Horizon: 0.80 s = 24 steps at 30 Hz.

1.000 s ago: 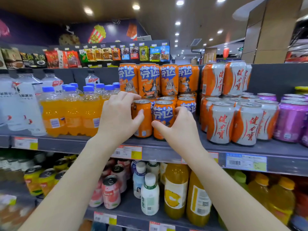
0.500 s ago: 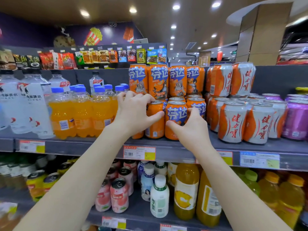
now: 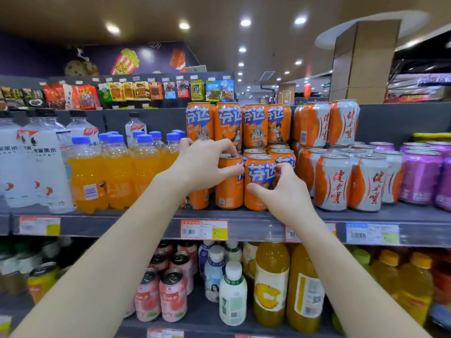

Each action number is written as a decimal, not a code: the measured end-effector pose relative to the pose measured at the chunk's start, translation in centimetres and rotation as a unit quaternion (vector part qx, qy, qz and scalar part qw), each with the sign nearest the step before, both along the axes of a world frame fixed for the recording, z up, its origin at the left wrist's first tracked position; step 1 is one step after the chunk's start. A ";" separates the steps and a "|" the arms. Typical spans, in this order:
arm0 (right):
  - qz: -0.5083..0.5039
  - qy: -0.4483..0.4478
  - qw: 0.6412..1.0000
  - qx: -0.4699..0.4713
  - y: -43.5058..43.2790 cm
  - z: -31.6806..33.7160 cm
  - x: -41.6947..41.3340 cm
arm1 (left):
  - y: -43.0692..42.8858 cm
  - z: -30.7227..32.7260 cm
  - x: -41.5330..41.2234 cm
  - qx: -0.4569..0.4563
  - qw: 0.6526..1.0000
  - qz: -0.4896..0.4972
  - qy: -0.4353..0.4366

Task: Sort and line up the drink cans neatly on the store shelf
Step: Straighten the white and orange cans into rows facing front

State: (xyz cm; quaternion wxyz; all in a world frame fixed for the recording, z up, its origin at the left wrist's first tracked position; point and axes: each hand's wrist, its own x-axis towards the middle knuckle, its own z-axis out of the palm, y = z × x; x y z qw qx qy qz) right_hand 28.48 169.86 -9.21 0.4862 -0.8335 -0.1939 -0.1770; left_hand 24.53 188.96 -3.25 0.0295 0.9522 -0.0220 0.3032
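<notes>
Orange drink cans with blue lettering stand in a group on the grey shelf (image 3: 244,223), a second layer stacked behind them. My left hand (image 3: 205,167) grips one front can (image 3: 228,191), fingers curled over its top rim and thumb across its side. My right hand (image 3: 283,191) holds the neighbouring front can (image 3: 258,176), thumb on its lower front and fingers round its right side. Another orange can (image 3: 195,198) stands partly hidden behind my left wrist. Both held cans stand upright, touching each other.
Orange-and-white cans (image 3: 334,181) crowd the shelf right of my hands, purple cans (image 3: 419,176) beyond them. Orange soda bottles (image 3: 117,176) and white water bottles (image 3: 31,167) fill the left. The lower shelf holds pink cans (image 3: 170,298) and juice bottles (image 3: 271,284).
My view has shifted a little. My left hand's fingers have moved onto the top rim of its can, and my right hand has closed further round the neighbouring can.
</notes>
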 end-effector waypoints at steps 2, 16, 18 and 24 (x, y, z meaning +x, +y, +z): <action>-0.004 -0.004 1.000 -0.010 0.0 0.0 0.0 | 0.4 0.3 -0.1 -0.011 1.000 -0.024 0.014; -0.048 -0.027 0.998 0.010 1.6 -0.7 -0.7 | 3.1 0.1 -1.1 -0.053 0.993 -0.103 0.014; -0.028 -0.007 1.000 0.005 1.3 -0.7 -0.6 | 3.9 -0.3 -2.2 -0.033 0.996 -0.080 -0.029; 0.000 0.032 0.999 -0.035 0.8 -0.3 -0.3 | 6.9 -1.3 -4.6 0.024 0.999 0.017 -0.019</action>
